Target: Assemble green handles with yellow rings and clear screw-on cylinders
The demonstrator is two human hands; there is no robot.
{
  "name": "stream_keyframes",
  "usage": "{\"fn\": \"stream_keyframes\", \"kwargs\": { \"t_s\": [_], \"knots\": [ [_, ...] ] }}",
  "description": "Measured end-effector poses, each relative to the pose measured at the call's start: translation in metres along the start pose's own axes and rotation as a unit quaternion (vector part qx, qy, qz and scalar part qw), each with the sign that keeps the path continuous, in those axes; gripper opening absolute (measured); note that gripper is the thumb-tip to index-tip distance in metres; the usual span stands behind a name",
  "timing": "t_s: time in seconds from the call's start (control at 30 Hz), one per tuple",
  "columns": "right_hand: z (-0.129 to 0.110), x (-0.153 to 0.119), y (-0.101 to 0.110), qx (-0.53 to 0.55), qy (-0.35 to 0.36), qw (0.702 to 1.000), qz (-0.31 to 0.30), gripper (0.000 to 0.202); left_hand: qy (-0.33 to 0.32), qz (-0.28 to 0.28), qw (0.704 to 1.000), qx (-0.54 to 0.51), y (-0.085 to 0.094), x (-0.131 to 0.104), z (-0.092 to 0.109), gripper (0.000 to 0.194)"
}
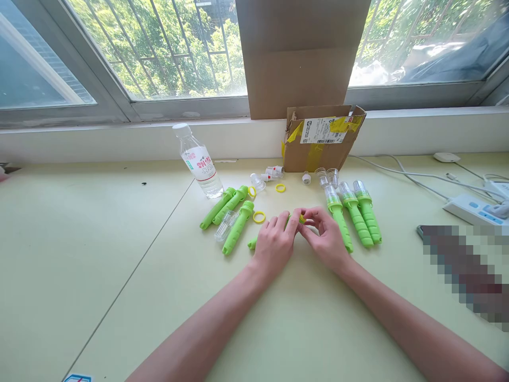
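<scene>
- I see my left hand (274, 241) lying on the pale green tabletop (119, 254), its grip closed around a green handle (252, 243); only the handle's lower end pokes out below the palm, and a sliver of green shows above the fingers
- My right hand (326, 236) meets the left at the handle's top end; thumb and fingers are pinched together on a small yellow ring (302, 218), which sits right at that end; I cannot tell whether the ring is seated on the handle or merely touching it
- Left of my hands lie three bare green handles (233, 212) side by side, with a clear cap (225, 225) resting between them; two loose yellow rings (259, 216) lie near, and a third further back
- Right of my hands lie three assembled green pieces (358, 215), each topped with a clear cap, just beside one another
- Behind them sit several loose clear caps (328, 176), an open cardboard box (320, 139) against the sill, and a water bottle (199, 162) leaning to the left
- A white power strip (473, 207) and its cables lie far right, well apart from the work
</scene>
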State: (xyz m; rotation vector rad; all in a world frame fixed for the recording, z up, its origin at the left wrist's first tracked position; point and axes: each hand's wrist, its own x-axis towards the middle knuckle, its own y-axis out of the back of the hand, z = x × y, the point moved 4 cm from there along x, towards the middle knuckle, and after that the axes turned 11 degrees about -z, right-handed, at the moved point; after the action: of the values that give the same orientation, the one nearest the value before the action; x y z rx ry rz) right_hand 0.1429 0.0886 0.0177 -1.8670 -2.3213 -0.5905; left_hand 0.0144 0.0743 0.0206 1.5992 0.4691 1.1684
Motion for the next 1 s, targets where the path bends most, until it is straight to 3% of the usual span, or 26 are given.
{"fn": "stream_keyframes", "kwargs": {
  "t_s": [0.67,0.83,1.0],
  "knots": [
    [0.006,0.003,-0.001,0.069,-0.024,0.996,-0.058,0.022,0.006,-0.014,0.999,-0.041,0.004,0.000,-0.004,0.035],
    [0.008,-0.001,-0.001,0.034,-0.027,0.999,0.012,0.023,0.033,0.016,0.999,-0.025,0.005,0.000,-0.008,0.033],
    [0.008,-0.003,0.000,0.035,-0.039,0.997,0.060,0.022,0.057,0.010,0.998,0.034,0.005,0.001,-0.012,0.036]
  ]
}}
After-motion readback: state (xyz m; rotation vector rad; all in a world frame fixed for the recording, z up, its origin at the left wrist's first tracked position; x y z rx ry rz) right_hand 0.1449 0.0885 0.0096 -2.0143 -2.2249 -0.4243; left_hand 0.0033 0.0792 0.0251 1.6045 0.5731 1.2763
